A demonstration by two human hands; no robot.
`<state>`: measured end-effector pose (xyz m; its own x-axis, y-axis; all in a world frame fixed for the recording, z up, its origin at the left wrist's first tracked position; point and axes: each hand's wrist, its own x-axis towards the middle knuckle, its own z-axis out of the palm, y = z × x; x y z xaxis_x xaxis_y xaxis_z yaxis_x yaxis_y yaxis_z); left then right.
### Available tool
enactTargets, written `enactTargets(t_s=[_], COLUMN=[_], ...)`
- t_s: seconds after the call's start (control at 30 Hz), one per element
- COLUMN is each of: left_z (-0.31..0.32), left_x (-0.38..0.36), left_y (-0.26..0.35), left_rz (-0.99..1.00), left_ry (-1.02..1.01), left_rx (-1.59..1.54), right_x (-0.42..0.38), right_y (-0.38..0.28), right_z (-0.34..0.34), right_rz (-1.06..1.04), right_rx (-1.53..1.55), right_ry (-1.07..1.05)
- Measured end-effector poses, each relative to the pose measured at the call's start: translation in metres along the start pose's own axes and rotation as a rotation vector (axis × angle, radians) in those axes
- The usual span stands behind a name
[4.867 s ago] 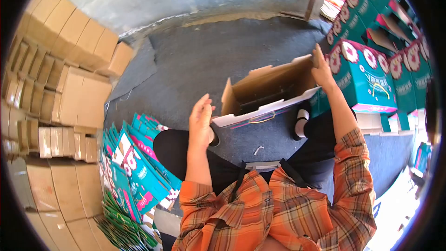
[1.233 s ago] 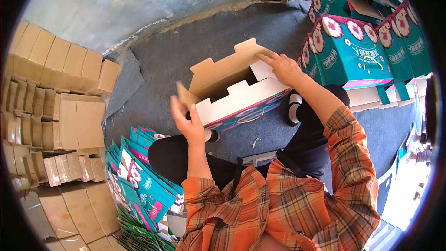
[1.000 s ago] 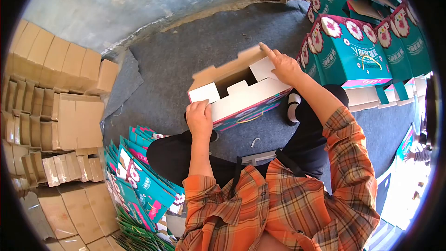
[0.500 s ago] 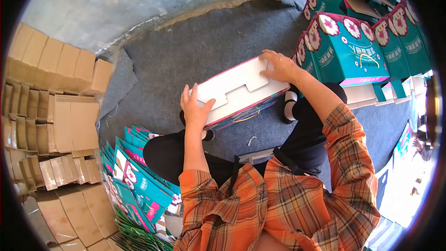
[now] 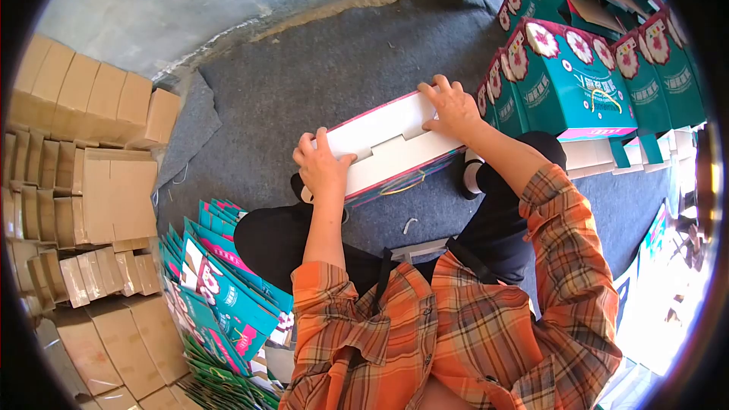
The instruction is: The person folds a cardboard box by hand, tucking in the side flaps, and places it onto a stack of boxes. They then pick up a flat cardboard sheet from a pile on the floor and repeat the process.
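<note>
A teal-and-pink cardboard gift box (image 5: 410, 158) stands between my knees with its white flap side up. Two white flaps meet in a stepped seam along the top. My left hand (image 5: 323, 165) grips the left end, fingers over the far edge and thumb pressing near the seam. At the other end, my right hand (image 5: 453, 110) is curled over the far edge and the flap, its thumb bent inward at the seam. A yellow rope handle (image 5: 404, 184) shows on the box's near side. The box's bottom is hidden.
Brown cartons (image 5: 118, 197) are stacked along the left. Flat teal box blanks (image 5: 228, 288) fan out beside my left knee. Finished-looking teal boxes (image 5: 581, 83) stand at the right. Grey carpet (image 5: 304, 68) covers the floor up to the wall (image 5: 250, 0).
Both hands have pressed the white flaps lower, and the seam between them looks tighter. My right hand has shifted slightly left, with its fingers more curled.
</note>
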<state>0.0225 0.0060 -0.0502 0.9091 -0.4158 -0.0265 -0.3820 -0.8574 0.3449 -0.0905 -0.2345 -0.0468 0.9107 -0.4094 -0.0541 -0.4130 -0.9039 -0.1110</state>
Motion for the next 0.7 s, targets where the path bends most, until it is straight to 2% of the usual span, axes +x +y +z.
enactTargets(t_s=[0.07,0.1,0.13,0.17,0.2,0.23,0.3,0.33,0.37,0.4,0.43,0.5,0.57,0.63,0.7], left_z=[-0.003,-0.004,0.004,0.019,0.026,0.024,0.010,0.029,0.066,0.084,0.081,0.074,0.068,0.067,0.049], left_x=[-0.003,-0.005,0.001,0.013,0.022,0.020,0.006,0.002,0.002,0.002,-0.004,-0.006,-0.002,-0.002,-0.013], left_y=[-0.004,-0.007,-0.023,-0.052,-0.073,-0.084,-0.088,-0.101,-0.125,-0.138,-0.136,-0.141,-0.143,-0.142,-0.123], left_rz=[0.050,0.102,0.101,0.043,-0.014,-0.287,-0.614,-0.611,-0.679,-0.738,-0.867,-0.725,-0.650,-0.585,-0.441], left_ry=[0.048,0.090,0.095,0.040,-0.017,-0.043,-0.133,-0.123,-0.326,-0.537,-0.630,-0.764,-0.720,-0.684,-0.397], left_rx=[-0.001,0.001,-0.002,-0.313,-0.623,-0.874,-1.126,-1.133,-1.278,-1.416,-1.397,-1.473,-1.378,-1.280,-1.317], right_x=[0.001,0.006,0.014,0.021,0.019,0.020,0.025,0.024,0.018,0.013,0.008,0.006,0.010,0.011,0.007], right_y=[0.007,0.019,0.035,0.044,0.042,0.053,0.093,0.094,0.090,0.083,0.074,0.065,0.063,0.065,0.068], right_z=[0.008,0.018,0.024,0.027,0.009,0.015,0.043,0.052,0.057,0.052,0.045,0.035,0.029,0.026,0.013], right_rz=[-0.046,-0.049,-0.019,0.008,0.172,0.167,0.274,0.384,0.491,0.494,0.500,0.447,0.458,0.402,0.424], right_rx=[0.086,0.083,0.224,0.364,0.453,0.451,0.806,0.788,0.764,0.732,0.699,0.597,0.671,0.696,1.056], right_ry=[0.180,0.183,0.157,0.131,0.125,0.127,-0.134,-0.266,-0.396,-0.467,-0.536,-0.558,-0.581,-0.511,-0.310])
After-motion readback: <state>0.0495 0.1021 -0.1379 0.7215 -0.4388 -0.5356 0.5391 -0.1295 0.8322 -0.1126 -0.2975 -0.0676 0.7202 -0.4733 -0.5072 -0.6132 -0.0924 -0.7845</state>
